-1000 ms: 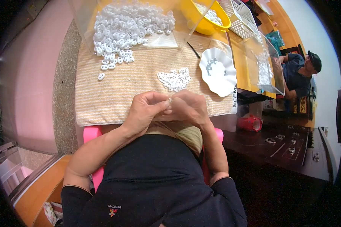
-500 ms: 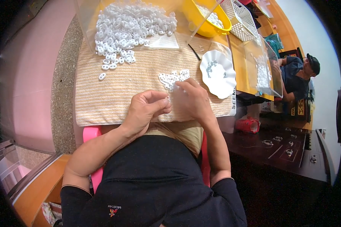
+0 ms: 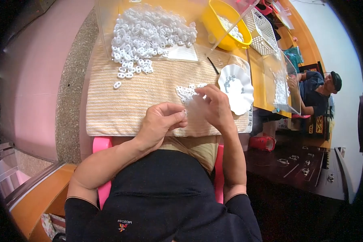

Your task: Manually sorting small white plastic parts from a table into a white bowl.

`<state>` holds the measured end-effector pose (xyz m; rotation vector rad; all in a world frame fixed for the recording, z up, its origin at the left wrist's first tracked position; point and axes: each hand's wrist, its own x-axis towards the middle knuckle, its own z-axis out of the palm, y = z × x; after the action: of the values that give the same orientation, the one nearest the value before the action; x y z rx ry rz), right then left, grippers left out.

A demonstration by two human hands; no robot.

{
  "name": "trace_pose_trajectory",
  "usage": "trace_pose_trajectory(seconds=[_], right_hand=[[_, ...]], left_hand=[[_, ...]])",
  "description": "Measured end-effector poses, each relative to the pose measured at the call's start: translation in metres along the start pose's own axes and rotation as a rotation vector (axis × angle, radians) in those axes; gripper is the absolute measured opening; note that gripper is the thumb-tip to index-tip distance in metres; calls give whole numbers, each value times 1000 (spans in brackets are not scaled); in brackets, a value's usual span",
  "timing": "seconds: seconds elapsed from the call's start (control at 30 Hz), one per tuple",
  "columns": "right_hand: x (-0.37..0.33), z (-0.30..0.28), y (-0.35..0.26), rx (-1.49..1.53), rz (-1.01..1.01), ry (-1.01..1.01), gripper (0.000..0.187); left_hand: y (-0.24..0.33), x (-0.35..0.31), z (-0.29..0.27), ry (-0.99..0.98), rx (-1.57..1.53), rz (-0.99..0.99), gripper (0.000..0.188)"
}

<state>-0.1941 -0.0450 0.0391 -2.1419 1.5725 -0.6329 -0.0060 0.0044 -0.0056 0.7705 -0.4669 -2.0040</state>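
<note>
A small white plastic piece (image 3: 185, 112) is pinched between the thumb and index finger of my left hand (image 3: 159, 123), just above the towel. Its exact shape is mostly hidden by the fingertips. My right hand (image 3: 218, 109) hovers beside a small pile of white holed pieces (image 3: 184, 94). Its fingers are bent but apart, with nothing visible between them. Farther off, at the upper left, lies a big heap of white oval two-holed pieces (image 3: 143, 34); one loose oval piece (image 3: 117, 85) sits at its near edge.
A striped towel (image 3: 121, 115) covers the table. On the right are a white wavy dish (image 3: 242, 105) with small grey bits, a black stick (image 3: 213, 65), a yellow basin (image 3: 246, 42) and a white perforated basket (image 3: 260, 30). Beyond a clear box (image 3: 293, 103), another person (image 3: 314, 86) sits.
The table and its contents sit slightly lower and farther right in the picture. My left hand keeps its pinch. My right hand has drawn a little away from the small pile, its fingers more apart.
</note>
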Motion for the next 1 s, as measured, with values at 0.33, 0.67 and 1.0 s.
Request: trace_pose_trajectory(seconds=[0.33,0.67,1.0], right_hand=[[91,29,-1,48,-153,-3,22],[121,61,-7,-191,-201,59,19],[122,52,-2,-275,-220,74,15]], left_hand=[[1,-1,1,12,-10,-1,13],[7,-2,2,15,-23,-14,13],[4,0,1,-1,-33,-21,13]])
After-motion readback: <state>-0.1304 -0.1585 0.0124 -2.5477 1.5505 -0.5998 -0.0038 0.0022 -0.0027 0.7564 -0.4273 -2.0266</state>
